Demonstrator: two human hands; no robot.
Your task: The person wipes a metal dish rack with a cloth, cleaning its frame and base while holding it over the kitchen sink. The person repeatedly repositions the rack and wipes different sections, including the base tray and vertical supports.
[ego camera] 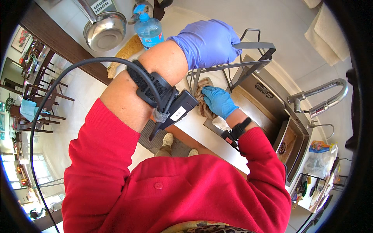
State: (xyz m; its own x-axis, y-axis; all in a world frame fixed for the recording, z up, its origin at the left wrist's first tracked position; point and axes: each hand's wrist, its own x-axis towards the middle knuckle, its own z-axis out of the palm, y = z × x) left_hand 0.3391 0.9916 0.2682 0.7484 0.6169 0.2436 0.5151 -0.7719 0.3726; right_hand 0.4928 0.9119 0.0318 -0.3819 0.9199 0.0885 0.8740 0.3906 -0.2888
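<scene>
A purple glove covers my left hand (209,43), which is closed around the flat bar of a grey metal rack (255,45). The rack is held tilted above the white countertop (191,123), at the sink's left end. Lower down, my right hand (219,100), in a blue glove, grips a crumpled brown patterned cloth (203,110) by the rack's lower wires. The fingertips rest on the cloth, and part of it is hidden under the hand. Whether the cloth touches the rack cannot be told.
The steel sink (249,100) lies to the right, with a pull-out faucet (320,94) behind it. A blue pump bottle (148,30), a loofah (128,49) and a steel saucepan (105,33) are at the upper left. A black cable (67,72) runs from my left forearm.
</scene>
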